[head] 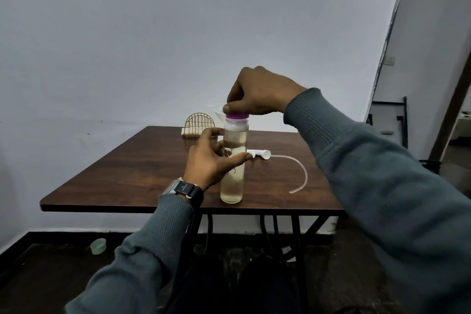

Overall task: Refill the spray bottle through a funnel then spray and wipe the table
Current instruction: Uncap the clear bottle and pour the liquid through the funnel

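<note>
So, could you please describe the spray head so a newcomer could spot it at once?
Look at the brown wooden table, then right of the upright clear bottle with the purple cap. The spray head lies flat there: white, and the only thing trailing a curved tube.

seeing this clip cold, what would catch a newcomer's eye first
A tall clear bottle of yellowish liquid stands near the front edge of the dark wooden table, the left grip round its middle and the right grip pinching its purple cap from above. Behind it to the right lies a white spray head with a long curved tube; a gold wire holder stands at the far edge.
</note>
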